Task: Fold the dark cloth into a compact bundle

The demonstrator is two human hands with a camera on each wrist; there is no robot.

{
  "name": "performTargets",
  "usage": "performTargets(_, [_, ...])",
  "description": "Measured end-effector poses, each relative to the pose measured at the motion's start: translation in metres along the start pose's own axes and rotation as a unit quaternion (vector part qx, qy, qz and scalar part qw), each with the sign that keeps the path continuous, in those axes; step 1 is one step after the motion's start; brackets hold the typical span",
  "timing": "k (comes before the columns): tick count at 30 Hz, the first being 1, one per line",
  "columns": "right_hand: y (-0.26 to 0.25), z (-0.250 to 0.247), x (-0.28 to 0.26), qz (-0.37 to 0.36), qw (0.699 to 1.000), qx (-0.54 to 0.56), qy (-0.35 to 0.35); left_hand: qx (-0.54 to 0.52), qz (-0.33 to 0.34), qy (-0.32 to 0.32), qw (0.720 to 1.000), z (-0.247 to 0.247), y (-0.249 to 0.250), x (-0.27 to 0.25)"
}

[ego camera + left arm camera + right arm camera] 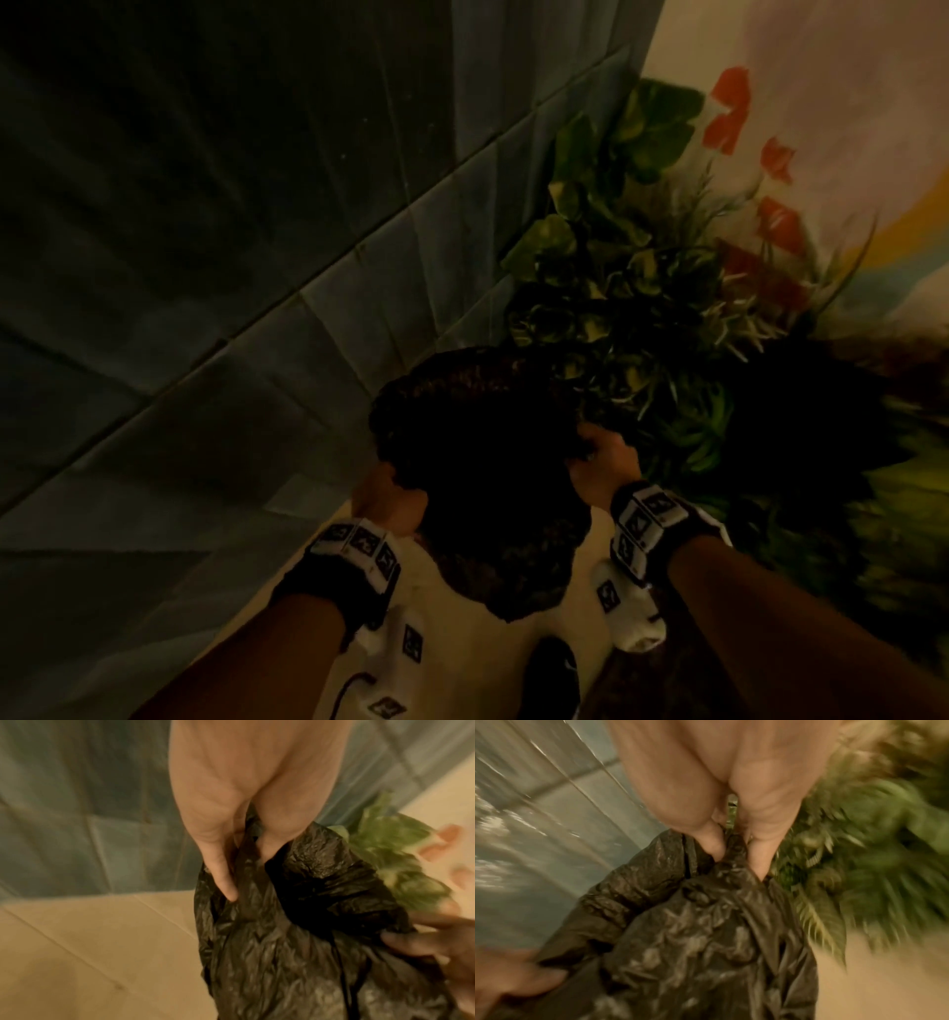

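The dark cloth [482, 478], crinkled and glossy, hangs bunched in mid-air at the lower centre of the head view, held up between both hands. The left hand [390, 501] pinches its left edge, thumb and fingers closed on a fold [239, 882]. The right hand [601, 462] pinches the right edge between thumb and fingertips [757, 860]. To the right, just behind the cloth, stands green foliage [631, 267], blurred, perhaps artificial. A blue-grey tiled wall [231, 231] fills the upper left; pale floor [90, 953] lies below.
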State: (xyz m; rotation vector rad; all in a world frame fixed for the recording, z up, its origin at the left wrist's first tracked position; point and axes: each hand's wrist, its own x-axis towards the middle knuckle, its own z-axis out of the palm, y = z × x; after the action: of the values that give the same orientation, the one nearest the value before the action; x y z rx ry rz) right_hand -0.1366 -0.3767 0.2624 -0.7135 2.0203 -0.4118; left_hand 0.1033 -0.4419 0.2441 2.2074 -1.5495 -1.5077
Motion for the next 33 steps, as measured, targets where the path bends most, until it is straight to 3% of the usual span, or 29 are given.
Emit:
performTargets(7, [-0.020, -0.029, 0.104, -0.004, 0.998, -0.064, 0.008, -0.127, -0.052, -0.021, 0.990, 0.064, 0.017, 0.096])
performTargets(14, [-0.026, -0.012, 0.169, -0.010, 0.999, -0.044, 0.024, -0.149, -0.083, -0.023, 0.985, 0.100, -0.009, 0.186])
performTargets(19, [-0.030, -0.003, 0.189, -0.032, 0.999, -0.003, 0.038, -0.185, -0.086, 0.000, 0.979, 0.091, 0.022, 0.179])
performTargets(25, [-0.037, 0.000, 0.208, -0.032, 0.998, 0.041, 0.019, -0.221, -0.102, 0.030, 0.969, 0.107, 0.020, 0.189])
performTargets(30, [-0.045, -0.002, 0.212, -0.044, 0.999, -0.002, -0.019, -0.202, -0.077, -0.014, 0.976, 0.112, 0.014, 0.182])
performTargets(33, [-0.050, -0.005, 0.199, -0.058, 0.997, -0.054, -0.023, -0.239, -0.103, -0.038, 0.965, 0.105, 0.018, 0.174])
